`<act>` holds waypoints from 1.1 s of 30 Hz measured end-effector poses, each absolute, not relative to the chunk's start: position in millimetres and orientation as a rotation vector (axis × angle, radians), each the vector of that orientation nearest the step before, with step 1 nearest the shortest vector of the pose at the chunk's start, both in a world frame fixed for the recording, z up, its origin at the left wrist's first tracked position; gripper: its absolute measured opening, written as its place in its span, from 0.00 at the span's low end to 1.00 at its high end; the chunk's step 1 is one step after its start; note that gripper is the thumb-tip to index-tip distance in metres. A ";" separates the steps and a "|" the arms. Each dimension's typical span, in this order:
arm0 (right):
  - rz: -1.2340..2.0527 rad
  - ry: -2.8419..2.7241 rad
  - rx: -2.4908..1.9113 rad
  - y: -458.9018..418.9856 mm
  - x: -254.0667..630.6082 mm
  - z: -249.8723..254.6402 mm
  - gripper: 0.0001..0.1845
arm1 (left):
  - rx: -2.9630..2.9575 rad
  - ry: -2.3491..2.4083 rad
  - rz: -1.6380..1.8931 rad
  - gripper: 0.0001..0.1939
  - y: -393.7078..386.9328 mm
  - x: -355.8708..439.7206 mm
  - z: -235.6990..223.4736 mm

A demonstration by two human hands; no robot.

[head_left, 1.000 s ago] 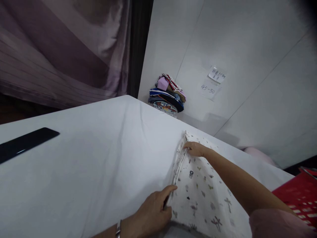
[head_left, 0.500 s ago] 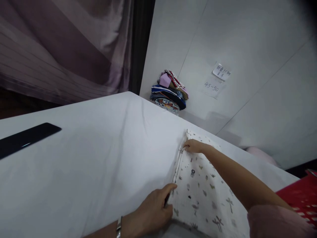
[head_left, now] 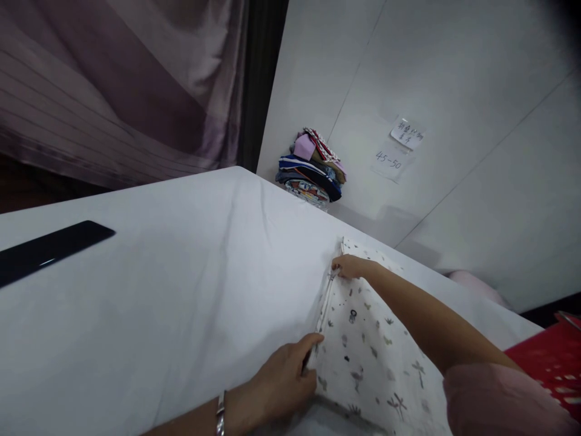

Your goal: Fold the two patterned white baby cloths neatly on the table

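Observation:
A white cloth printed with small plants and animals (head_left: 363, 345) lies folded on the right part of the white table. My left hand (head_left: 284, 378), with a silver bracelet at the wrist, pinches its folded left edge near the front, thumb and forefinger on either side. Farther along that same edge, my right hand (head_left: 351, 266) has its fingers closed on the cloth. My right forearm crosses above the print and hides part of it. Whether the cloth is a garment or a plain piece of fabric I cannot tell.
A stack of folded clothes (head_left: 313, 166) stands at the table's far edge by the wall. At the left lies a dark, flat, glossy object (head_left: 54, 248). A red basket (head_left: 549, 357) is at the right. Paper notes (head_left: 397, 148) hang on the wall, and a curtain (head_left: 136, 91) hangs behind.
My right hand has shifted slightly left along the cloth's edge. My left hand keeps its grip in nearly the same place, and the view has moved a little.

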State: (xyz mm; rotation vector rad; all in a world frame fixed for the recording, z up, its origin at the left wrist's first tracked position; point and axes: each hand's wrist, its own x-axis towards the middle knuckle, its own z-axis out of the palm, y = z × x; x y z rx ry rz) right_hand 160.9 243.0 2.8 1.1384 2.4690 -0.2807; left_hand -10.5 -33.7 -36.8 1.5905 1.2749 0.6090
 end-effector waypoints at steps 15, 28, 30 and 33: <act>-0.104 2.751 1.104 208.3 199.1 15.1 0.06 | 1.698 1.280 0.648 0.32 -35.2 -7.5 -37.0; -0.267 2.916 1.107 210.8 223.5 -7.6 0.15 | 1.619 1.243 0.653 0.38 -33.1 -6.5 -31.1; -0.288 2.958 1.166 211.0 224.9 -11.3 0.16 | 1.678 1.268 0.630 0.35 -34.6 -6.7 -31.4; -0.321 3.020 1.270 208.0 225.9 -22.6 0.17 | 1.822 1.311 0.555 0.36 -37.0 -6.5 -32.6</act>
